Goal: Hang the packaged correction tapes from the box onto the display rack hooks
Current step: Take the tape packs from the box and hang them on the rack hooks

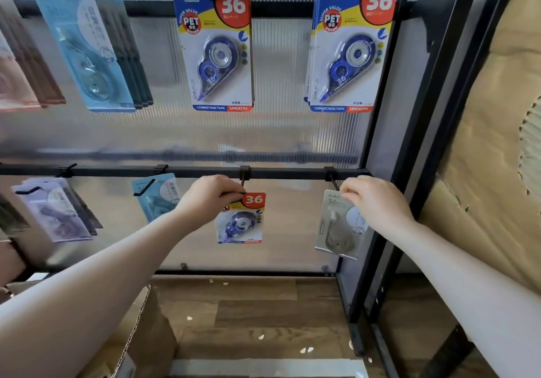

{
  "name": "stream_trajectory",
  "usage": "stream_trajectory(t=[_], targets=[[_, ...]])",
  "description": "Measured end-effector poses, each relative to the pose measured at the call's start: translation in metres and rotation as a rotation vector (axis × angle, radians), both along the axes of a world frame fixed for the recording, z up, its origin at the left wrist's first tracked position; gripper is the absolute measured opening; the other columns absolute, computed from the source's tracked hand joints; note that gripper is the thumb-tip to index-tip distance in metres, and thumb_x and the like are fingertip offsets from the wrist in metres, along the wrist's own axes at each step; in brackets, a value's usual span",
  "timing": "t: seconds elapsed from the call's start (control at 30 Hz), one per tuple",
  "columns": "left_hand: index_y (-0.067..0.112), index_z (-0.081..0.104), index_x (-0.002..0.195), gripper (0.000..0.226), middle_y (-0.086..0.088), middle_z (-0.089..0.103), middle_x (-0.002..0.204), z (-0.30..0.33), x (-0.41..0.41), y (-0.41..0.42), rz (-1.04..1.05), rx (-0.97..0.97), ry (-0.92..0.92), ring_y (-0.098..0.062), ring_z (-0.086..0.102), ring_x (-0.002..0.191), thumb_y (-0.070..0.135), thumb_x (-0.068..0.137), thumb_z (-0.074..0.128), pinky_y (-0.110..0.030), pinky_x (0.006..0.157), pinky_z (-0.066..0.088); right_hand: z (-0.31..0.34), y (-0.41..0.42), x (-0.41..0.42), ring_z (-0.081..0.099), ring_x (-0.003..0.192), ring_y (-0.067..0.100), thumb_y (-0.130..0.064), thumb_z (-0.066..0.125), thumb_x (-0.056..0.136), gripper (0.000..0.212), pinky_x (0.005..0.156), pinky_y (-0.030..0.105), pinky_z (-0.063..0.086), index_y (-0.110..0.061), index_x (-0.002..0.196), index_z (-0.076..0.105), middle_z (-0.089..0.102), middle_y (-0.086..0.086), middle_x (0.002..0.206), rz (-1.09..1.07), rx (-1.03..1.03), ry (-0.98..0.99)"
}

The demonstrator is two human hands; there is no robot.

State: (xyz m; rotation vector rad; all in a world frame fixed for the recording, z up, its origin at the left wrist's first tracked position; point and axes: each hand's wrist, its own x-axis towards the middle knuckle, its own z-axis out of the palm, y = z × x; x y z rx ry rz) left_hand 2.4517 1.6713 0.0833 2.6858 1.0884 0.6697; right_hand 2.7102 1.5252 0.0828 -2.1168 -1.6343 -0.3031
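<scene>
So down in the lower left of the frame there's the cardboard box (140,333), flap open, but its inside is cut off by the arm and the frame edge, can't tell what's in it.

Both hands are up at the lower rail (187,171), around the middle of the frame. The left hand (209,197) has its fingers curled, pinching the top edge of a blue correction tape pack (241,222) with the red "36" corner, right under the center hook (243,178). The pack hangs below the fingertips, facing the camera. The right hand (373,199) pinches the top of a grey correction tape pack (336,228) at the right hook (333,181); its card hangs down to the left of the wrist, tilted a bit. Whether either pack's hole is actually on its hook, can't tell, the fingers cover that spot.

Upper rail (278,8): two hooks with blue packs (216,49), and the right-hand one (348,49) looks like several stacked. Light blue packs (87,52) hang upper left, blurry.

The grey pack sits near the rack's black frame post (386,143), tight on that side. Between the two held packs there's open panel, and bare wood floor (263,313) below.
</scene>
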Motion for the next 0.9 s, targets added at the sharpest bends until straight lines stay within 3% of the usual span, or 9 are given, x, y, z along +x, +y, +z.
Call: stream_trajectory(t=[0.2, 0.37, 0.57, 0.9], targets=[[0.015, 0.062, 0.119, 0.028, -0.002, 0.062, 0.110, -0.001, -0.001, 0.003, -0.025, 0.024, 0.054, -0.017, 0.057, 0.098, 0.019, 0.096, 0.047, -0.024, 0.081, 0.044, 0.007, 0.007, 0.009, 0.053, 0.085, 0.015, -0.014, 0.048, 0.095, 0.019, 0.070, 0.028, 0.038, -0.015, 0.092, 0.067, 0.059, -0.004, 0.089, 0.082, -0.084, 0.078], [0.017, 0.064, 0.117, 0.027, -0.002, 0.063, 0.108, -0.004, -0.001, 0.012, -0.023, 0.061, 0.099, -0.019, 0.057, 0.097, 0.020, 0.097, 0.046, -0.031, 0.082, 0.047, 0.009, 0.012, 0.016, 0.057, 0.091, 0.015, -0.013, 0.049, 0.094, 0.021, 0.076, 0.028, 0.042, -0.016, 0.095, 0.070, 0.065, -0.004, 0.094, 0.111, -0.124, 0.104], [0.019, 0.062, 0.119, 0.028, -0.001, 0.062, 0.113, -0.011, 0.009, 0.024, -0.002, 0.043, 0.073, -0.017, 0.056, 0.098, 0.021, 0.097, 0.046, -0.023, 0.078, 0.041, 0.002, 0.027, 0.022, 0.058, 0.086, 0.017, -0.013, 0.050, 0.093, 0.021, 0.075, 0.033, 0.047, -0.018, 0.088, 0.069, 0.066, -0.003, 0.087, 0.096, -0.142, 0.093], [0.023, 0.059, 0.122, 0.029, 0.000, 0.059, 0.116, -0.014, 0.022, 0.042, 0.050, 0.115, 0.102, -0.019, 0.056, 0.100, 0.023, 0.098, 0.043, -0.027, 0.075, 0.042, 0.001, 0.055, 0.026, 0.060, 0.080, 0.019, -0.012, 0.050, 0.093, 0.022, 0.074, 0.038, 0.052, -0.020, 0.091, 0.071, 0.067, -0.001, 0.086, 0.056, -0.127, 0.034]])
